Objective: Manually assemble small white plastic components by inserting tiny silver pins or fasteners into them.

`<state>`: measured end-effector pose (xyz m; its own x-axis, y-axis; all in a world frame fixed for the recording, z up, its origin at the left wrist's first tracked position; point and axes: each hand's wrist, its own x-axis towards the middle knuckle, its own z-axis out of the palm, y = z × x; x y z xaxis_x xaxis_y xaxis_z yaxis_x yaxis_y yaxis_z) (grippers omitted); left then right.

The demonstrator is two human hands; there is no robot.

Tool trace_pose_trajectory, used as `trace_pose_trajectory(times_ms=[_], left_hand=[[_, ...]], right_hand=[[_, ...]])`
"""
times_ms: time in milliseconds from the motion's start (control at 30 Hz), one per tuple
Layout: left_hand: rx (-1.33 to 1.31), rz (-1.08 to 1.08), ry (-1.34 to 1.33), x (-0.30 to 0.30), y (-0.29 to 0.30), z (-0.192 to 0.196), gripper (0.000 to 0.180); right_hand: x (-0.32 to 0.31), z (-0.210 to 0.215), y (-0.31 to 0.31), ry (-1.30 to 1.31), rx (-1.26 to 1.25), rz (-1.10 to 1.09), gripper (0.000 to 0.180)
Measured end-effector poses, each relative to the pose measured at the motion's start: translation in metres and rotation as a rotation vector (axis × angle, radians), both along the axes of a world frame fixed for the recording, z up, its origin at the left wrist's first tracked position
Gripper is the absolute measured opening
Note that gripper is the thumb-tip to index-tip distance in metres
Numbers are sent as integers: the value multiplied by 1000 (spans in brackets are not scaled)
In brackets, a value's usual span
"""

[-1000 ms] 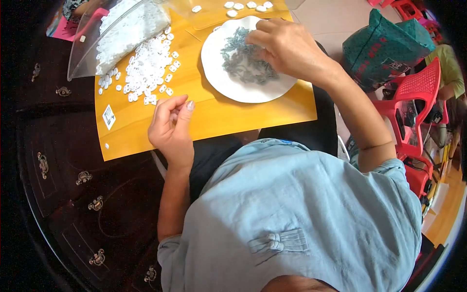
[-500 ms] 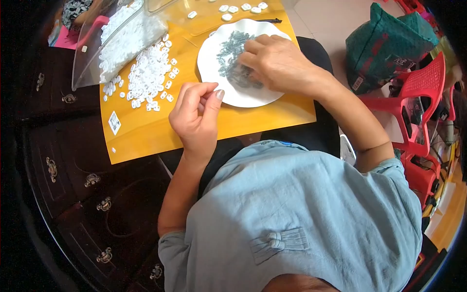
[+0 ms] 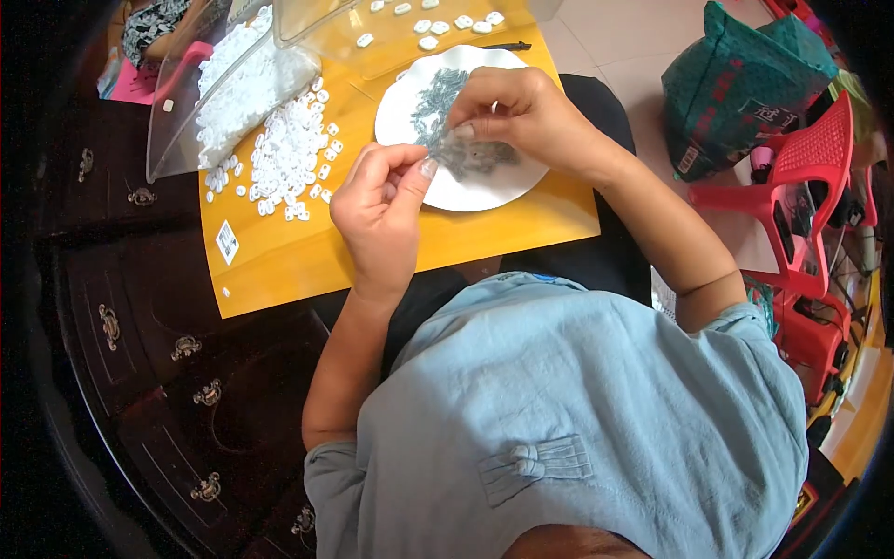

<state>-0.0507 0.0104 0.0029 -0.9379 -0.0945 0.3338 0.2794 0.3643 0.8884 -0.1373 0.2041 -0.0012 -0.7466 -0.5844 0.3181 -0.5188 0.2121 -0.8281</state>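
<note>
A white plate point(image 3: 484, 191) with a heap of small grey metal parts point(image 3: 436, 93) lies on a yellow board point(image 3: 307, 261) across my lap. My right hand point(image 3: 531, 116) hovers over the plate, its thumb and forefinger pinched on one small grey part. My left hand point(image 3: 382, 210) is raised just left of the plate, fingertips pinched together on a small white plastic piece that is mostly hidden. Loose white plastic pieces point(image 3: 284, 158) lie scattered left of my left hand, spilling from a clear plastic bag point(image 3: 223, 93).
A clear plastic container point(image 3: 410, 37) with a few white pieces sits at the board's far edge. Dark wooden drawers with brass handles point(image 3: 140, 345) stand to my left. A green bag point(image 3: 736, 84) and red plastic chairs point(image 3: 801, 186) are on my right. Another person's patterned clothing point(image 3: 154, 23) shows at top left.
My left hand has lifted off the board and moved right toward the plate with its fingers pinched. My right hand shifted slightly nearer, fingers now pinched over the grey parts.
</note>
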Motion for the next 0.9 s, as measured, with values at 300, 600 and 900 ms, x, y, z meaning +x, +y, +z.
trace_pose_trajectory(times_ms=[300,600,900], left_hand=[[283,-20,-282,-1,10,10,8],[644,-117,-418,-7,15,15,15],[899,-108,-579,21,2,11,15]], right_hand=[[8,5,4,-552,-371,-10,8],[13,6,-1,-674,-529,37,11],[47,12,-17,-163,-202,-23,6]])
